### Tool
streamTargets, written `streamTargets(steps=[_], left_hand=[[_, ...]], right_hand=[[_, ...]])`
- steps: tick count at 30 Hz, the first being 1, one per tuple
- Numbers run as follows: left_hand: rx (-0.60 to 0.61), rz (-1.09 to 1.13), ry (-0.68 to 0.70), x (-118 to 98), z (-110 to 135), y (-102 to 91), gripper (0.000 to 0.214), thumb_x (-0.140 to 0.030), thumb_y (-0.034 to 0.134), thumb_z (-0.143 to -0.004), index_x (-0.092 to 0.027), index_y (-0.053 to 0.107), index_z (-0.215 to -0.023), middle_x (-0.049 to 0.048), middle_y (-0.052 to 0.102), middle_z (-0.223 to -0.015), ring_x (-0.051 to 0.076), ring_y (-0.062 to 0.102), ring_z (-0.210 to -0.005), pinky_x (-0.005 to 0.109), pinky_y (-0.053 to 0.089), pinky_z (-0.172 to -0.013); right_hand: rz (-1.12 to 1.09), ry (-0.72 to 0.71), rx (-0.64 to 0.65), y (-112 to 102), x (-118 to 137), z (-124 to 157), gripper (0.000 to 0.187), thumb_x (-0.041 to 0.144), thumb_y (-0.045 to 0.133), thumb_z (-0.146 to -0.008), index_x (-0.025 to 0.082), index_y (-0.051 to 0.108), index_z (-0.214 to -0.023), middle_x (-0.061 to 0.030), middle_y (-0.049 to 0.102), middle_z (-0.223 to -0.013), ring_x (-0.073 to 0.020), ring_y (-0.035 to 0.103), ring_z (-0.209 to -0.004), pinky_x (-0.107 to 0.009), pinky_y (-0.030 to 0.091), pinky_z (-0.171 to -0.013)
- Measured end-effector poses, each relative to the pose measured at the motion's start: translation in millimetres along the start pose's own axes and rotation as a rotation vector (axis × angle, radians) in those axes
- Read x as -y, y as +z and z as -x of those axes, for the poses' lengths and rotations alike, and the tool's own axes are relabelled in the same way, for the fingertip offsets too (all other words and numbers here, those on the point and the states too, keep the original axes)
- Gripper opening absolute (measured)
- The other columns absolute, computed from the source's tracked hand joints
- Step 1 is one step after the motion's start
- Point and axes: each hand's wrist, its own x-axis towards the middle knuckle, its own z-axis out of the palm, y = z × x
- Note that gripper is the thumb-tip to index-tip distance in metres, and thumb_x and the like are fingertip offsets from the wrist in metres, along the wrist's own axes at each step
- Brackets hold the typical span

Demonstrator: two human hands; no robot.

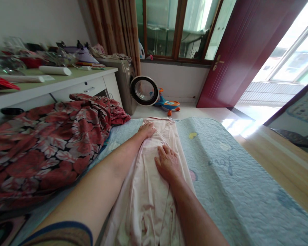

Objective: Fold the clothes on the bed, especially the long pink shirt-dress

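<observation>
A pair of pale pink trousers [149, 171] lies lengthwise on the light blue quilted bed cover [215, 181], its waist end near the bed's far edge. My left hand [146, 130] rests flat on the upper left edge of the cloth, fingers stretched out. Lower down and to the right, my right hand [167, 162] lies on the trousers with its fingers slightly spread. Neither hand grips the fabric. Wrinkles run along the nearer part, between my forearms.
A bunched red floral blanket [66, 140] lies at the left. Beyond it stand a cluttered white cabinet [77, 87] and a washing machine with its round door [144, 90] open. A blue and orange ride-on toy [168, 103] sits on the floor near a dark red door [228, 51].
</observation>
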Motion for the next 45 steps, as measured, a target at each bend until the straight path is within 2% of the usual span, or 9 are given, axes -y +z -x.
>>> streamTargets(steps=[5, 11, 16, 22, 26, 31, 35, 40, 45], left_hand=[[0.010, -0.118, 0.087, -10.1, 27.2, -4.1, 0.033, -0.016, 0.052, -0.087, -0.019, 0.058, -0.119, 0.0147, 0.049, -0.144, 0.027, 0.035, -0.140, 0.042, 0.022, -0.116], [0.125, -0.220, 0.113, -18.8, 52.3, 2.9, 0.038, -0.035, 0.051, -0.092, -0.024, 0.053, -0.128, 0.0112, 0.046, -0.149, 0.026, 0.034, -0.142, 0.049, 0.020, -0.116], [0.142, -0.277, 0.090, -28.8, 67.2, -4.4, 0.042, -0.035, 0.044, -0.095, -0.024, 0.048, -0.136, 0.0115, 0.042, -0.152, 0.027, 0.033, -0.142, 0.054, 0.018, -0.116], [0.143, -0.379, 0.235, -34.2, 135.3, -8.9, 0.047, -0.026, 0.036, -0.096, -0.019, 0.046, -0.141, 0.0108, 0.041, -0.153, 0.023, 0.032, -0.144, 0.043, 0.022, -0.118], [0.178, -0.425, 0.255, -31.3, 174.4, -6.8, 0.055, -0.036, 0.037, -0.097, -0.011, 0.039, -0.146, 0.0153, 0.036, -0.155, 0.025, 0.031, -0.144, 0.038, 0.025, -0.118], [0.159, -0.456, 0.230, -28.7, 182.1, -2.5, 0.067, -0.054, 0.039, -0.095, -0.016, 0.034, -0.149, 0.0164, 0.032, -0.157, 0.028, 0.027, -0.146, 0.042, 0.023, -0.118], [0.207, -0.443, 0.214, -29.9, 176.0, -2.9, 0.069, -0.057, 0.039, -0.093, -0.018, 0.032, -0.150, 0.0161, 0.030, -0.157, 0.028, 0.025, -0.146, 0.045, 0.023, -0.118], [0.228, -0.429, 0.186, -37.9, 181.1, -9.7, 0.058, -0.045, 0.043, -0.094, -0.018, 0.040, -0.146, 0.0154, 0.036, -0.155, 0.028, 0.032, -0.144, 0.044, 0.027, -0.116], [0.270, -0.439, 0.243, -43.8, 219.2, -25.1, 0.048, -0.033, 0.035, -0.098, -0.018, 0.045, -0.142, 0.0124, 0.037, -0.155, 0.024, 0.033, -0.143, 0.041, 0.025, -0.117]], right_hand=[[0.000, -0.002, 0.003, 0.1, -0.3, 0.4, 0.045, 0.039, 0.046, -0.094, 0.025, 0.046, -0.137, -0.0091, 0.046, -0.144, -0.0245, 0.040, -0.132, -0.037, 0.027, -0.108], [-0.004, -0.007, 0.000, -1.6, 0.5, 0.5, 0.042, 0.039, 0.047, -0.093, 0.024, 0.049, -0.133, -0.0091, 0.047, -0.143, -0.0244, 0.042, -0.131, -0.036, 0.029, -0.107], [-0.015, -0.014, 0.006, -1.7, -0.5, 0.6, 0.044, 0.038, 0.046, -0.093, 0.023, 0.048, -0.135, -0.0084, 0.048, -0.143, -0.0236, 0.042, -0.131, -0.035, 0.028, -0.108], [-0.039, -0.014, 0.004, 2.5, -6.3, -0.2, 0.044, 0.023, 0.034, -0.095, 0.017, 0.048, -0.136, -0.0099, 0.050, -0.144, -0.0186, 0.042, -0.132, -0.032, 0.029, -0.109], [0.006, -0.025, 0.020, 6.5, -9.0, 0.7, 0.050, 0.020, 0.034, -0.092, 0.014, 0.045, -0.140, -0.0103, 0.046, -0.148, -0.0185, 0.036, -0.138, -0.033, 0.025, -0.113], [0.136, 0.137, 0.117, 12.2, -10.3, 1.0, 0.059, 0.033, 0.030, -0.096, 0.012, 0.033, -0.151, -0.0121, 0.026, -0.159, -0.0258, 0.020, -0.147, -0.048, 0.015, -0.116], [0.165, 0.239, 0.172, 13.7, -9.3, -0.4, 0.068, 0.046, 0.029, -0.095, 0.012, 0.026, -0.154, -0.0121, 0.019, -0.162, -0.0292, 0.013, -0.148, -0.048, 0.011, -0.117], [0.152, 0.248, 0.232, 7.9, -13.5, -7.0, 0.068, 0.047, 0.027, -0.096, 0.013, 0.024, -0.155, -0.0125, 0.017, -0.162, -0.0295, 0.013, -0.148, -0.048, 0.013, -0.116], [0.137, 0.182, 0.274, -11.6, -18.4, -4.2, 0.069, 0.048, 0.040, -0.095, 0.013, 0.027, -0.152, -0.0156, 0.024, -0.159, -0.0306, 0.022, -0.145, -0.043, 0.021, -0.114]])
